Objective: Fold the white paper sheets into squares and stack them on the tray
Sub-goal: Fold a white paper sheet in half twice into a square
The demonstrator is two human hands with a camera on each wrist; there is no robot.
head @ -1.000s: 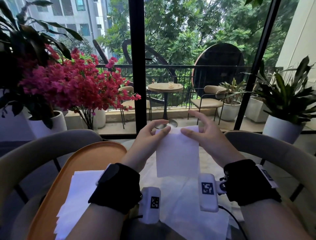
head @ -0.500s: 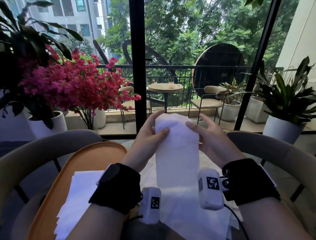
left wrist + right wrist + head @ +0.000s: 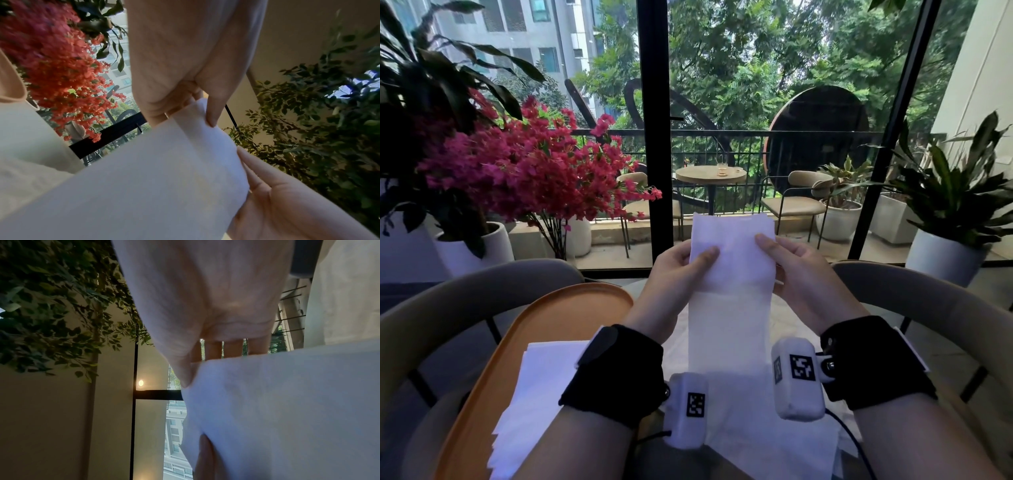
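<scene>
I am seeing left hand (image 3: 674,270) and right hand (image 3: 801,274) pinching the folded paper strip (image 3: 731,274) at 12 o'clock | folded sheets (image 3: 541,394) lying on orange tray (image 3: 571,308) at 9 o'clock

Folded sheets (image 3: 544,383) on tray (image 3: 571,308), left of hands.

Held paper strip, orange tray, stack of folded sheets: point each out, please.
held paper strip (image 3: 729,308), head view, middle of the hanging length.
orange tray (image 3: 571,308), head view, bare far end.
stack of folded sheets (image 3: 541,387), head view, top sheet's exposed face.
</scene>
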